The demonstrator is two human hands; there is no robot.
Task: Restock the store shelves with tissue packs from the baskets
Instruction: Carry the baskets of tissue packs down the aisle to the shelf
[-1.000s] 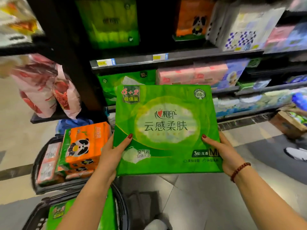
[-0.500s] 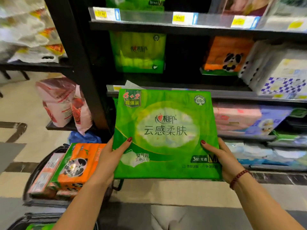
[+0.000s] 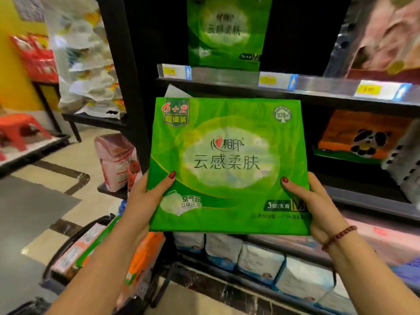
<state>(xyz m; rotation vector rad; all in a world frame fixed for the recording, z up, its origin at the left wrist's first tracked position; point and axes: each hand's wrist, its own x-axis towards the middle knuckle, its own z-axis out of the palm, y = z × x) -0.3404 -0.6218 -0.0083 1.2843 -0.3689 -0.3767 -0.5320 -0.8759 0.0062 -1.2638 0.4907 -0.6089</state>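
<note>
Head view: green tissue pack (image 3: 227, 164) reads "6+2".

Left grip (image 3: 145, 201): thumbnail (image 3: 172, 174) painted glossy dark red, rounded tip. Right grip (image 3: 318, 205): same red polish on its thumbnail (image 3: 284, 179). Right wrist: single-strand bracelet (image 3: 338, 236), small round dark-red beads, snug fit. Forearms (image 3: 97, 264) bare to frame edge. Other nails hidden.
</note>
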